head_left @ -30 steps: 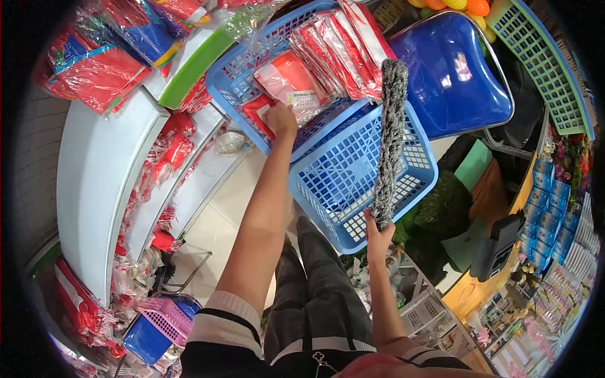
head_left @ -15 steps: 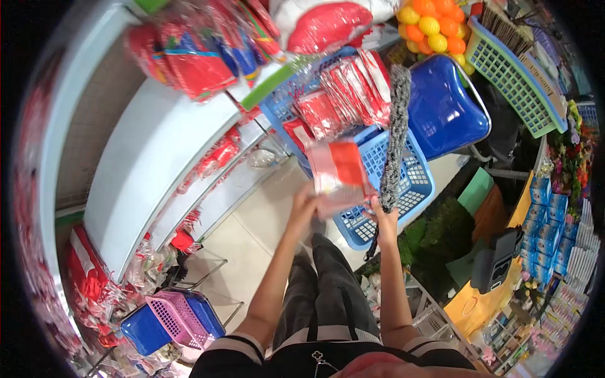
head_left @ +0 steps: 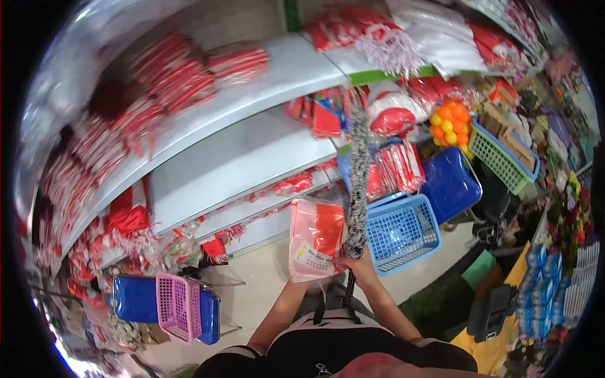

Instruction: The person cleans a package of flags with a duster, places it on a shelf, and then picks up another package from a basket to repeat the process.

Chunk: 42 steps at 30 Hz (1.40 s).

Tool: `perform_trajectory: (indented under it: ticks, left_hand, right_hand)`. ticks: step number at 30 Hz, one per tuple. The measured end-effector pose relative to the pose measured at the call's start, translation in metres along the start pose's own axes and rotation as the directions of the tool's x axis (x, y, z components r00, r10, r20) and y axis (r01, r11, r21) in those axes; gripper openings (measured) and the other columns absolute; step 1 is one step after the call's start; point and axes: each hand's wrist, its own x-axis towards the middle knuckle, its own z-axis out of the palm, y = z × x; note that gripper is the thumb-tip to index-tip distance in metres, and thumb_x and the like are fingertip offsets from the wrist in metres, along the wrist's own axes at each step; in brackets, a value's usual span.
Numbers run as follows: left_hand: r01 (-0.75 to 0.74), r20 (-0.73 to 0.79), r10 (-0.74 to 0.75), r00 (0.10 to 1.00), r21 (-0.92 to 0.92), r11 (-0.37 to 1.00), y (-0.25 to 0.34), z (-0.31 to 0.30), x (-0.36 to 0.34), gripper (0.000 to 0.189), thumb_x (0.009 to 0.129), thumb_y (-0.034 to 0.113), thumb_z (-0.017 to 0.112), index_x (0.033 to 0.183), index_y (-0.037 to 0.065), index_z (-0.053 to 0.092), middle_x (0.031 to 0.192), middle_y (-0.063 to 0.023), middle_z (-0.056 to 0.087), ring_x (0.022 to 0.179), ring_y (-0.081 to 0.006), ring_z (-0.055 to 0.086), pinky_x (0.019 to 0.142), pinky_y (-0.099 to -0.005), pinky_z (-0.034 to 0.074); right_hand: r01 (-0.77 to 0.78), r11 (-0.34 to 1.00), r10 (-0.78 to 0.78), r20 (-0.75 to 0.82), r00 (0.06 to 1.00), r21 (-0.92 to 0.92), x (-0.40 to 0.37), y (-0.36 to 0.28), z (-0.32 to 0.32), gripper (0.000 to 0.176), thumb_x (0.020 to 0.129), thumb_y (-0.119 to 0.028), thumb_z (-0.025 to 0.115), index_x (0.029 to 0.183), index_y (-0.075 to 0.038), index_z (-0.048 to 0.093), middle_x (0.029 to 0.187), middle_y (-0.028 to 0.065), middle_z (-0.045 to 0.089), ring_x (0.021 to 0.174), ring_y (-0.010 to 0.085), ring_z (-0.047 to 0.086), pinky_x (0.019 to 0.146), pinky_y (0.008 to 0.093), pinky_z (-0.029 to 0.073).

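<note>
The clear plastic packet (head_left: 315,238) of red and pink goods is now up in front of our chest. A second ago it lay among the other red packets (head_left: 396,169) in the upper blue basket, and half a second ago it was just being lifted away. It is out of the basket and close under our eyes. Our view has also swung up from the floor to the white shelves (head_left: 239,160). The packet is flat, glossy and slightly crumpled, pink on the left and deeper red on the right, with a white printed label low on its front. Our left hand (head_left: 300,282) is closed on its bottom edge. Our right hand (head_left: 361,267) stays clamped round the handle of the grey fluffy duster (head_left: 358,176), which stands upright, touching the packet's right side. We cannot tell whether those fingers also pinch the packet. Just right of the duster sits the empty blue basket (head_left: 403,234), with a blue stool (head_left: 450,183) behind it. Low on the left a pink basket (head_left: 175,305) rests on another blue seat.
</note>
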Motion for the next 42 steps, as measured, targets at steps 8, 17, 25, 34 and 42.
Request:
perform_trajectory:
  ticks: [8,17,25,34,42]
  left_hand:
    - [-0.197,-0.006,0.237,0.972,-0.577,0.793,0.084,0.007,-0.041,0.060,0.089,0.053,0.037,0.132,0.011,0.040,0.125,-0.0152,0.050,0.102,-0.0306,0.056,0.087,-0.0500,0.045]
    - [-0.365,-0.014,0.442,0.897,-0.587,0.723,0.109,-0.007,-0.074,0.056,0.090,0.050,0.038,0.128,0.009,0.044,0.118,-0.0149,0.055,0.095,-0.0281,0.059,0.081,-0.0467,0.049]
    - [-0.298,0.150,0.353,0.924,-0.297,0.907,0.120,0.023,-0.081,0.058,0.093,0.048,0.031,0.135,0.008,0.038,0.137,-0.0133,0.040,0.118,-0.0297,0.046,0.097,-0.0463,0.039]
    - [-0.554,-0.213,0.625,0.751,0.314,0.772,0.135,0.037,-0.093,0.052,0.094,0.034,0.031,0.138,0.006,0.032,0.147,-0.0073,0.023,0.130,-0.0268,0.028,0.105,-0.0435,0.025]
    - [-0.154,-0.050,0.151,0.987,-0.550,0.821,0.057,-0.082,-0.083,0.050,0.091,0.036,0.045,0.125,-0.001,0.043,0.115,-0.0186,0.055,0.098,-0.0270,0.058,0.077,-0.0365,0.052]
  right_hand:
    - [0.602,0.439,0.076,0.695,0.715,-0.667,-0.021,-0.079,0.020,0.043,0.075,-0.040,0.070,0.092,-0.001,0.063,0.069,0.0203,0.059,0.064,0.0313,0.060,0.060,0.0380,0.045]
    - [0.693,0.264,0.199,0.741,0.641,-0.670,-0.008,-0.093,0.060,0.049,0.077,-0.048,0.064,0.083,0.001,0.063,0.066,0.0199,0.058,0.062,0.0339,0.057,0.060,0.0391,0.044]
    - [0.401,0.783,-0.194,0.427,0.883,-0.475,-0.022,-0.065,0.120,0.041,0.077,-0.031,0.070,0.101,0.001,0.058,0.081,0.0079,0.061,0.074,0.0167,0.058,0.066,0.0307,0.046]
    - [0.057,0.992,-0.091,0.322,0.942,0.114,-0.029,-0.038,0.150,0.050,0.067,0.009,0.061,0.114,0.000,0.046,0.104,0.0102,0.056,0.085,0.0180,0.059,0.071,0.0290,0.050]
    - [0.353,0.935,-0.333,0.285,0.899,-0.020,-0.019,-0.022,0.156,0.024,0.076,-0.015,0.072,0.091,-0.001,0.060,0.075,0.0037,0.060,0.061,0.0112,0.057,0.057,0.0257,0.047]
